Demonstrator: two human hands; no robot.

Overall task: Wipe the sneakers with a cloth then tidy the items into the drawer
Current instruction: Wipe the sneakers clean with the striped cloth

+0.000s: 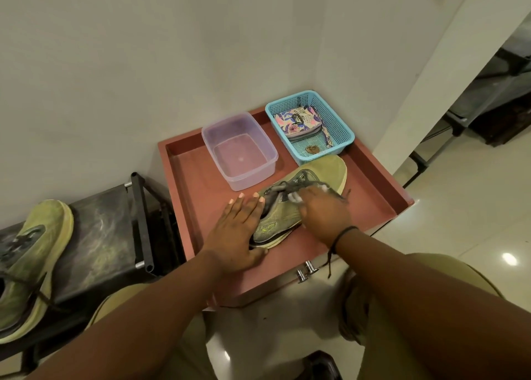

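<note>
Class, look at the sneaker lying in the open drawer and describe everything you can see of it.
The sneaker in the drawer is olive-green with a suede-like upper, dark grey laces and a pale yellowish sole. It lies on the reddish drawer floor, toe pointing away toward the blue basket, just in front of the clear plastic container. The left hand rests flat at its heel and collar; the right hand is on the laces.
</note>
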